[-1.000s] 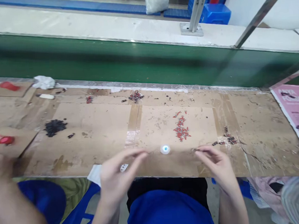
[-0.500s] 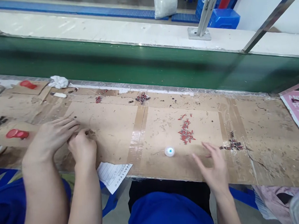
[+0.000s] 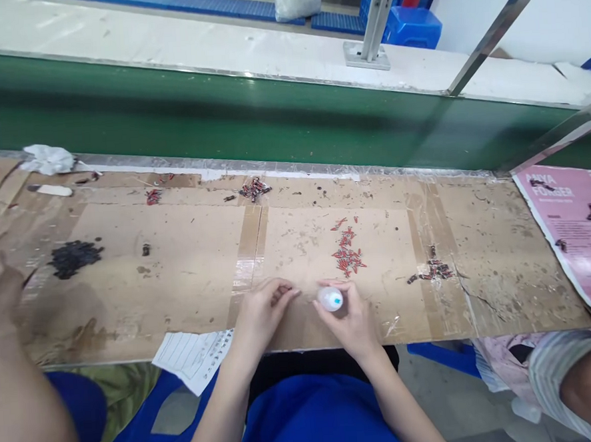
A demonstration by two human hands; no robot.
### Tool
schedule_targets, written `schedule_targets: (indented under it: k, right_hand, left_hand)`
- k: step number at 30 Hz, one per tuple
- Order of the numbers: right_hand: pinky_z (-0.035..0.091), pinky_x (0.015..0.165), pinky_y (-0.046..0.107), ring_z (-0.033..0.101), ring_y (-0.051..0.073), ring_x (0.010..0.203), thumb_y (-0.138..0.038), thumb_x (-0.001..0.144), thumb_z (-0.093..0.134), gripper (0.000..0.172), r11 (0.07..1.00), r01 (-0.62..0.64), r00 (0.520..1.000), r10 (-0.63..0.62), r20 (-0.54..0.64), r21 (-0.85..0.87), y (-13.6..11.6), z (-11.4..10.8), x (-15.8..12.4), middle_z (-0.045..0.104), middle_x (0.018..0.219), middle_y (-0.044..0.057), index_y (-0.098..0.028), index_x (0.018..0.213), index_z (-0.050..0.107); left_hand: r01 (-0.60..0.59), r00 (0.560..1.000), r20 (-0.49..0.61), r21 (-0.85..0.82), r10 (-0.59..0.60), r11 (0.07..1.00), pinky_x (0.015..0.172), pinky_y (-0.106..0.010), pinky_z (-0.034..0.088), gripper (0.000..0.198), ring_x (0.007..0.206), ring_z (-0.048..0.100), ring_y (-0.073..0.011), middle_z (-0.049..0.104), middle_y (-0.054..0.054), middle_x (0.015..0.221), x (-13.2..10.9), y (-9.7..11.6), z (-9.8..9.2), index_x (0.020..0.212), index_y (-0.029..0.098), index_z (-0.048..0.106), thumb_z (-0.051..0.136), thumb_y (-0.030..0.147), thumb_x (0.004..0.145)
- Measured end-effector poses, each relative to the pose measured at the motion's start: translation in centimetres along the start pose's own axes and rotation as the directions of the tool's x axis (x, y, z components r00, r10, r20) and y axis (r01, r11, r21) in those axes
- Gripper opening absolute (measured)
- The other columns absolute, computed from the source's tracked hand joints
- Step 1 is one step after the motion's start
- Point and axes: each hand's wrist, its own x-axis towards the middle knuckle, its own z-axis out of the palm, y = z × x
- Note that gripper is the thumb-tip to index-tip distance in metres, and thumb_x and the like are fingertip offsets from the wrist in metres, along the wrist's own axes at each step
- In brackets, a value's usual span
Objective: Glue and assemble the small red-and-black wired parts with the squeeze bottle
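Stretching across the view, a cardboard-covered tabletop (image 3: 193, 267) is lying below a long green panel (image 3: 219, 112). Another person's arm (image 3: 30, 397) is showing at the left edge; a pink printed sheet (image 3: 556, 232) is covering part of the right end. A lined paper (image 3: 188, 357) is overhanging the near edge, beside the left wrist. The left hand (image 3: 261, 313) is curling thumb and fingertips close together; whether they are pinching something tiny, I cannot tell. The right hand (image 3: 354, 317) is bending its thumb and fingers around a bottle. Black pieces (image 3: 72, 259) are forming a heap at left, while slender red pieces (image 3: 348, 259) are lying scattered just beyond the right hand. That small white bottle (image 3: 330, 299), blue-tipped, is facing the left hand.
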Motion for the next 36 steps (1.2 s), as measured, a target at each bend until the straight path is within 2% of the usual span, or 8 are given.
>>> schedule_targets:
  k: [4, 8, 12, 16, 21, 25, 29, 36]
  right_hand:
    - [0.054, 0.068, 0.032, 0.066, 0.019, 0.071, -0.041, 0.07, 0.079, 0.031, 0.941, -0.191, 0.979, 0.205, -0.021, 0.28, -0.3, -1.6, -0.4, 0.07, 0.08, 0.002, -0.022, 0.084, 0.059]
    - [0.046, 0.052, 0.029, 0.057, 0.016, 0.058, -0.051, 0.06, 0.081, 0.042, 0.816, -0.234, 0.942, 0.324, -0.084, 0.528, 0.1, -2.4, -0.1, 0.067, 0.072, 0.003, -0.02, 0.084, 0.068]
    - [0.036, 0.043, 0.023, 0.05, 0.012, 0.052, -0.05, 0.055, 0.082, 0.042, 0.65, -0.268, 0.874, 0.474, -0.104, 0.711, 0.0, -2.3, 0.5, 0.062, 0.065, 0.001, -0.02, 0.08, 0.067]
    - [0.036, 0.039, 0.02, 0.052, 0.013, 0.053, -0.06, 0.065, 0.073, 0.043, 0.55, -0.268, 0.845, 0.528, -0.081, 0.791, -0.3, -1.9, 0.8, 0.062, 0.066, 0.0, -0.022, 0.081, 0.062]
    - [0.037, 0.038, 0.022, 0.051, 0.012, 0.05, -0.061, 0.072, 0.068, 0.042, 0.59, -0.287, 0.865, 0.498, -0.061, 0.755, -0.1, -1.8, 0.7, 0.059, 0.063, -0.001, -0.021, 0.082, 0.06]
    - [0.037, 0.042, 0.022, 0.049, 0.011, 0.053, -0.049, 0.062, 0.077, 0.039, 0.591, -0.28, 0.846, 0.524, -0.096, 0.757, -0.1, -1.9, 0.8, 0.057, 0.065, -0.001, -0.02, 0.081, 0.06]
    - [0.034, 0.045, 0.021, 0.044, 0.009, 0.053, -0.041, 0.058, 0.078, 0.037, 0.65, -0.23, 0.827, 0.523, -0.207, 0.724, -0.3, -1.9, 0.9, 0.054, 0.066, -0.003, -0.021, 0.085, 0.061]
    - [0.033, 0.046, 0.024, 0.041, 0.01, 0.05, -0.046, 0.067, 0.074, 0.031, 0.78, -0.235, 0.85, 0.455, -0.267, 0.58, 0.7, -1.7, 0.5, 0.055, 0.06, -0.002, -0.018, 0.08, 0.066]
  left_hand:
    - [-0.047, 0.999, -0.019, 0.101, 0.049, 0.994, 0.058, -0.027, 0.052, 0.032, 0.056, 0.062, -0.0147, 0.068, -0.001, 0.071, -0.6, 0.2, 0.6, 0.075, 0.021, 0.068, 0.059, 0.048, 0.088]
    - [-0.126, 0.99, -0.03, 0.201, 0.135, 0.972, 0.063, -0.028, 0.053, 0.025, 0.072, 0.067, -0.0182, 0.071, -0.002, 0.084, -1.4, -0.6, 0.0, 0.085, 0.023, 0.07, 0.064, 0.046, 0.087]
    - [-0.36, 0.927, -0.033, 0.212, 0.375, 0.909, 0.079, -0.034, 0.054, 0.019, 0.089, 0.066, -0.0208, 0.072, -0.004, 0.095, -1.5, -1.2, 0.0, 0.099, 0.026, 0.071, 0.055, 0.033, 0.095]
    - [-0.454, 0.881, -0.023, 0.235, 0.472, 0.859, 0.076, -0.033, 0.052, 0.021, 0.086, 0.064, -0.0191, 0.072, -0.004, 0.094, -1.3, -1.0, 0.5, 0.098, 0.026, 0.071, 0.051, 0.021, 0.096]
    - [-0.469, 0.869, -0.003, 0.316, 0.495, 0.825, 0.073, -0.031, 0.049, 0.025, 0.083, 0.061, -0.0182, 0.069, -0.004, 0.09, -1.4, -0.7, 0.8, 0.096, 0.024, 0.07, 0.046, 0.018, 0.097]
    - [-0.493, 0.858, 0.03, 0.328, 0.513, 0.806, 0.074, -0.032, 0.047, 0.023, 0.086, 0.061, -0.0184, 0.069, -0.005, 0.092, -1.6, -0.6, 1.3, 0.099, 0.026, 0.07, 0.047, 0.02, 0.098]
    - [-0.462, 0.87, -0.026, 0.308, 0.493, 0.832, 0.077, -0.033, 0.047, 0.018, 0.09, 0.061, -0.0194, 0.069, -0.006, 0.096, -1.3, -0.5, 2.3, 0.098, 0.024, 0.07, 0.053, 0.021, 0.095]
    - [-0.386, 0.898, -0.099, 0.291, 0.429, 0.875, 0.075, -0.033, 0.047, 0.02, 0.082, 0.059, -0.0193, 0.068, -0.005, 0.087, -0.5, -0.4, 3.1, 0.097, 0.022, 0.07, 0.05, 0.025, 0.097]
